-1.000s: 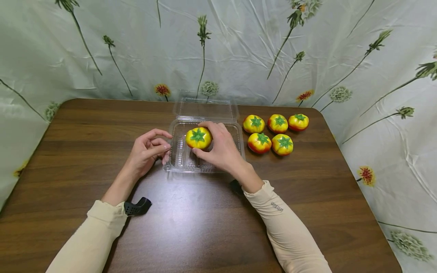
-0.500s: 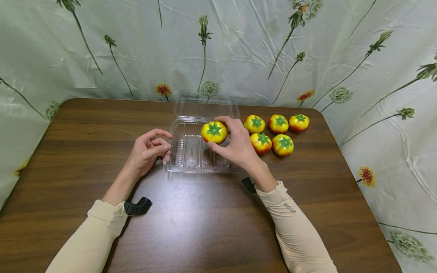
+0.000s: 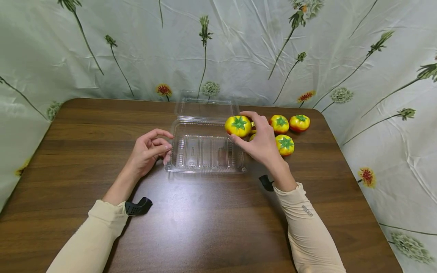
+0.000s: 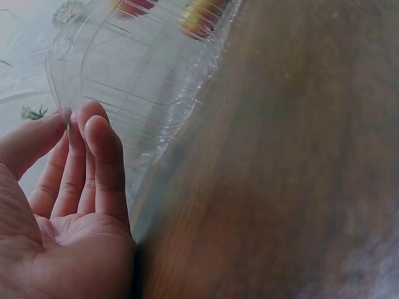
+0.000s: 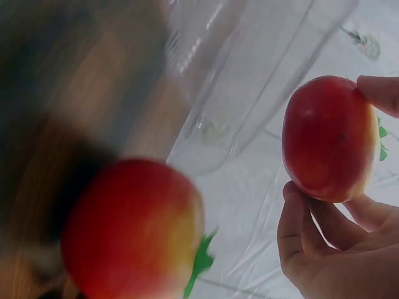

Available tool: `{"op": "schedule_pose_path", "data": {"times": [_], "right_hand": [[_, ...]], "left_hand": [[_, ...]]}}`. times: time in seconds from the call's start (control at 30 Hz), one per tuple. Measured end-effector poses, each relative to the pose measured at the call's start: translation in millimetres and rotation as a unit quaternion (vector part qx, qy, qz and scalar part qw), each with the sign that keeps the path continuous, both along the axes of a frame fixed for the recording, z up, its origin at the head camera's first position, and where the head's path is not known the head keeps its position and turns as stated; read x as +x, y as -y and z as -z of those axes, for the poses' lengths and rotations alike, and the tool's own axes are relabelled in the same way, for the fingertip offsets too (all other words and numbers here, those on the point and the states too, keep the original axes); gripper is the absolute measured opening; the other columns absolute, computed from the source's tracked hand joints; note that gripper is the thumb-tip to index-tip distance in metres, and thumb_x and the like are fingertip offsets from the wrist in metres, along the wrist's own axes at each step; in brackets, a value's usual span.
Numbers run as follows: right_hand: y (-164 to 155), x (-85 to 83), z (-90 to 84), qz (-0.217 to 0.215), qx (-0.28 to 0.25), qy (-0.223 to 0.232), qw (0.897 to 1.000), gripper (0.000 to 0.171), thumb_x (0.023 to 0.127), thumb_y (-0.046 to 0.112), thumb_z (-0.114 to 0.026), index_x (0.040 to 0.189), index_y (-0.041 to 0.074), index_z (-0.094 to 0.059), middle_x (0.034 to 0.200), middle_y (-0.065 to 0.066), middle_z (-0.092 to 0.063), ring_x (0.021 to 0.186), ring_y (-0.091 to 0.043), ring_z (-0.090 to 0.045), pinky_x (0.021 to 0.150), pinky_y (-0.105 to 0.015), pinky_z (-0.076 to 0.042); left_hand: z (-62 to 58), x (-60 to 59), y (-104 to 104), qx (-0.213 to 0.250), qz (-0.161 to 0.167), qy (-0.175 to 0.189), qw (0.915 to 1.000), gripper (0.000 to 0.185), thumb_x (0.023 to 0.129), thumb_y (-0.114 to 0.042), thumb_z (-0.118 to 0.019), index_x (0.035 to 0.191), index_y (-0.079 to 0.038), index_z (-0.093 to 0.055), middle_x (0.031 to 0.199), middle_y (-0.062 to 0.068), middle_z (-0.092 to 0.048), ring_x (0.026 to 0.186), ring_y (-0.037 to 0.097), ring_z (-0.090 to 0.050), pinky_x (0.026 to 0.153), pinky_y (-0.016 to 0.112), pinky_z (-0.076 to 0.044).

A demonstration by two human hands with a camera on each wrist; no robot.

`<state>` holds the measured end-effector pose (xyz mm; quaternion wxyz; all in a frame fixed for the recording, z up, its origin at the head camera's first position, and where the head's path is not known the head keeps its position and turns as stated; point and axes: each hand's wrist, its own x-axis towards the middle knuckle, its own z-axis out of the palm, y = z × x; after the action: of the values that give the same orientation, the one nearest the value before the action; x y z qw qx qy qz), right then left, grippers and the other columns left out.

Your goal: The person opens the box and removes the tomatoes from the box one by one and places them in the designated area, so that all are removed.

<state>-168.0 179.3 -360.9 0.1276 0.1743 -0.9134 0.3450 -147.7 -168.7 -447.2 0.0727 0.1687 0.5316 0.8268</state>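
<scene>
A clear plastic clamshell box [image 3: 205, 151] lies with its lid up on the brown wooden table [image 3: 211, 220]. My right hand [image 3: 261, 140] holds a yellow and red toy tomato [image 3: 238, 126] with a green top above the box's right rim; the right wrist view shows the same tomato [image 5: 330, 140] pinched between fingers and thumb. My left hand [image 3: 150, 149] rests against the box's left side, its fingers [image 4: 93, 149] straight against the clear wall [image 4: 143, 81]. Several more toy tomatoes [image 3: 286, 145] sit to the right of the box, partly hidden by my right hand.
A floral cloth [image 3: 218, 49] hangs behind and around the table. The box lid [image 3: 205, 108] stands up at the back. The table's rounded right edge [image 3: 336, 144] lies close to the tomatoes. Another tomato [image 5: 134, 230] shows blurred in the right wrist view.
My right hand has carried the tomato from inside the box rightward to above its right rim, beside the other tomatoes. The left hand has stayed at the box's left side.
</scene>
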Motion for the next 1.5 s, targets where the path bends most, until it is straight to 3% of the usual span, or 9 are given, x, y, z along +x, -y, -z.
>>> {"op": "schedule_pose_path", "data": {"times": [0.3, 0.4, 0.53, 0.7, 1.17, 1.5], "right_hand": [[-28, -1.9, 0.9, 0.032, -0.006, -0.010, 0.999, 0.064, 0.076, 0.032, -0.083, 0.131, 0.015, -0.056, 0.121, -0.008, -0.062, 0.097, -0.022, -0.052, 0.082, -0.039, -0.042], [-37, -3.3, 0.8, 0.038, -0.009, -0.019, 0.999, 0.064, 0.076, 0.031, -0.084, 0.130, 0.014, -0.056, 0.119, -0.008, -0.063, 0.096, -0.021, -0.052, 0.081, -0.040, -0.046], [-50, -4.0, 1.4, 0.058, -0.001, -0.006, 0.998, 0.065, 0.076, 0.031, -0.084, 0.132, 0.014, -0.055, 0.123, -0.008, -0.061, 0.102, -0.023, -0.052, 0.084, -0.046, -0.050], [-67, -4.4, 5.6, 0.084, 0.014, 0.006, 0.996, 0.065, 0.078, 0.033, -0.082, 0.133, 0.012, -0.054, 0.127, -0.011, -0.061, 0.106, -0.028, -0.054, 0.089, -0.049, -0.048], [-91, -3.4, 11.1, 0.125, 0.014, 0.010, 0.992, 0.063, 0.082, 0.036, -0.079, 0.134, 0.012, -0.053, 0.124, -0.009, -0.060, 0.101, -0.024, -0.057, 0.086, -0.045, -0.053], [-106, -2.6, 14.2, 0.157, 0.019, 0.001, 0.987, 0.063, 0.082, 0.037, -0.078, 0.133, 0.009, -0.054, 0.121, -0.013, -0.060, 0.101, -0.032, -0.052, 0.084, -0.043, -0.040]], "left_hand": [[0.1, -0.3, 0, -0.001, 0.000, -0.002, 1.0000, 0.026, 0.091, 0.018, -0.052, 0.117, 0.014, -0.050, 0.075, 0.014, -0.067, 0.052, 0.024, -0.061, 0.044, 0.031, -0.051], [0.1, -0.5, 0, -0.001, -0.001, 0.000, 1.0000, 0.026, 0.091, 0.018, -0.052, 0.116, 0.014, -0.050, 0.075, 0.014, -0.067, 0.052, 0.024, -0.061, 0.044, 0.031, -0.051], [0.4, -0.6, -1, 0.000, -0.001, 0.003, 1.0000, 0.026, 0.091, 0.018, -0.053, 0.116, 0.013, -0.050, 0.074, 0.014, -0.067, 0.052, 0.024, -0.060, 0.044, 0.031, -0.051], [0.7, -0.7, -1, 0.002, 0.003, 0.002, 1.0000, 0.026, 0.091, 0.019, -0.051, 0.116, 0.013, -0.050, 0.074, 0.014, -0.067, 0.052, 0.025, -0.060, 0.044, 0.031, -0.051], [-0.1, -0.2, 1, 0.003, 0.001, -0.001, 1.0000, 0.026, 0.091, 0.019, -0.052, 0.116, 0.014, -0.049, 0.074, 0.015, -0.067, 0.052, 0.024, -0.061, 0.044, 0.031, -0.051], [0.0, -0.8, 1, 0.001, 0.003, -0.002, 1.0000, 0.026, 0.091, 0.019, -0.052, 0.117, 0.014, -0.049, 0.074, 0.015, -0.067, 0.052, 0.025, -0.059, 0.044, 0.032, -0.051]]}}
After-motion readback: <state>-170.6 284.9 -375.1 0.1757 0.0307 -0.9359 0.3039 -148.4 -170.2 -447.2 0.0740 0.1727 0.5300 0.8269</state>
